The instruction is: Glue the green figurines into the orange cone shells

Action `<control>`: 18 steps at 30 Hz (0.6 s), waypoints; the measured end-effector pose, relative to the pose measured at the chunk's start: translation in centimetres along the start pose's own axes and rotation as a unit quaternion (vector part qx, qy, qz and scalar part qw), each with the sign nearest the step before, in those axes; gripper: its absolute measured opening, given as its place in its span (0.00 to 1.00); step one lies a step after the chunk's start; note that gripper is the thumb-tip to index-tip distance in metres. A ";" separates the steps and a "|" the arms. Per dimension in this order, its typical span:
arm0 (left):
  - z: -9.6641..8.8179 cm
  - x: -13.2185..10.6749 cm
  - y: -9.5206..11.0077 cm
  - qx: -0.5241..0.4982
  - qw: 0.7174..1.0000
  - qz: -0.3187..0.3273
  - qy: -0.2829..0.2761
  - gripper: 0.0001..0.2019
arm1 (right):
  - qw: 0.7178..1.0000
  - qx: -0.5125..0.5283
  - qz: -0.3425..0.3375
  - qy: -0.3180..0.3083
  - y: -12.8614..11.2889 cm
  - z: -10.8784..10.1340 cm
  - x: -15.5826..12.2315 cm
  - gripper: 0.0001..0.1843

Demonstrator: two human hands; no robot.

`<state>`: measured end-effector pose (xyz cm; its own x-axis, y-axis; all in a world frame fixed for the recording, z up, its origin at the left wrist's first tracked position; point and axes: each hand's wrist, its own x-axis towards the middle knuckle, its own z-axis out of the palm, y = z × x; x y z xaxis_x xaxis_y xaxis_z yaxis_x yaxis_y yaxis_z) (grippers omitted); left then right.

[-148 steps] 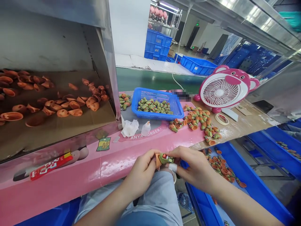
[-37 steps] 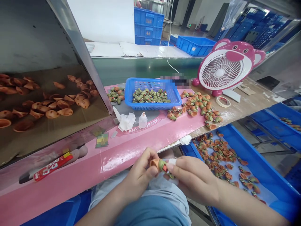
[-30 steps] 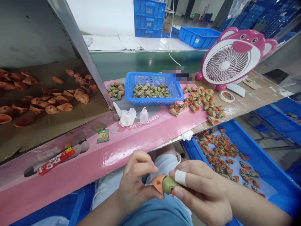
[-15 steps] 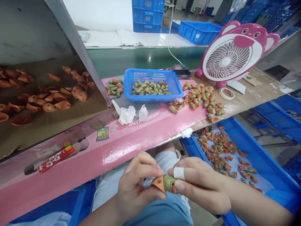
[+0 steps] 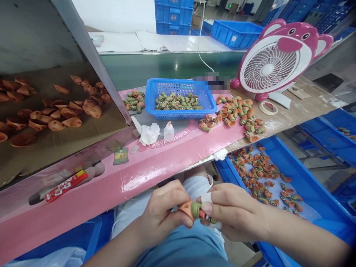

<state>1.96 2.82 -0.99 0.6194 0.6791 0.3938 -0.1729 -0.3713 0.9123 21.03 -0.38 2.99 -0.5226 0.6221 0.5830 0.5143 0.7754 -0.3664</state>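
In front of my lap, both hands hold one small orange-and-green figurine (image 5: 195, 210). My left hand (image 5: 162, 207) pinches its orange, cup-like end between thumb and fingers. My right hand (image 5: 236, 213) grips the green end, where red and white details show; white wraps cover some of its fingertips. Part of the green end is hidden behind the right fingers. Ahead on the pink mat stands a blue mesh basket (image 5: 180, 114) with many green pieces (image 5: 178, 101) in it. Joined orange-and-green figurines (image 5: 232, 111) lie in a pile to its right.
At left, an open box (image 5: 91, 137) holds loose orange pieces (image 5: 57, 125). A small squeeze bottle (image 5: 168, 132) and crumpled tissue (image 5: 150, 134) rest near the basket. A pink fan (image 5: 268, 70) and tape roll (image 5: 268, 108) stand right. Below, a blue crate (image 5: 314, 181) contains more figurines.
The figurine has turned slightly in my fingers, and more of its red and white end shows. My right hand has shifted its grip around the green end. My left hand keeps its pinch.
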 end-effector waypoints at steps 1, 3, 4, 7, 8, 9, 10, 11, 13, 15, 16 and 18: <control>0.1 0.0 0.0 -0.009 1.000 -0.006 0.001 0.11 | 1.000 0.019 -0.015 0.014 0.0 0.0 0.1 0.08; 0.3 -0.1 0.0 -0.037 0.999 -0.029 0.005 0.11 | 0.997 0.050 -0.037 0.045 0.1 0.3 0.2 0.10; 0.4 -0.1 0.1 -0.053 0.998 -0.045 0.007 0.11 | 0.997 0.054 -0.029 0.057 0.2 0.5 0.2 0.10; 0.7 -0.1 0.4 -0.096 0.989 -0.107 0.017 0.14 | 0.994 0.056 -0.002 0.089 0.1 1.3 0.1 0.10; 0.8 -0.2 0.5 -0.109 0.986 -0.125 0.020 0.14 | 0.994 0.058 0.004 0.097 0.1 1.5 0.0 0.10; 0.9 -0.2 0.5 -0.121 0.983 -0.139 0.024 0.15 | 0.993 0.060 0.008 0.104 0.0 1.7 -0.1 0.11; 0.9 -0.2 0.4 -0.134 0.979 -0.151 0.026 0.15 | 0.992 0.062 0.011 0.110 -0.1 1.9 -0.1 0.12; 0.9 -0.3 0.2 -0.148 0.975 -0.162 0.029 0.16 | 0.992 0.066 0.017 0.110 -0.1 2.0 -0.2 0.12; 0.9 -0.3 -0.4 -0.182 0.965 -0.187 0.035 0.17 | 0.992 0.070 0.033 0.104 0.0 2.3 -0.2 0.13; 0.9 -0.2 -1.1 -0.222 0.948 -0.221 0.049 0.17 | 0.993 0.058 0.054 0.088 0.4 2.5 -0.2 0.13; 0.9 -0.1 -1.4 -0.235 0.940 -0.240 0.057 0.17 | 0.994 0.044 0.064 0.077 0.7 2.6 -0.2 0.13; 0.9 0.2 -1.9 -0.235 0.930 -0.271 0.084 0.16 | 0.995 0.006 0.080 0.057 1.2 2.7 -0.1 0.13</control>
<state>3.11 3.07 -2.74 0.5914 0.7900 -0.1617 -0.2108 0.3450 0.9146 19.89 0.79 0.58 -0.3544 0.7215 0.5948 0.5764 0.6695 -0.4686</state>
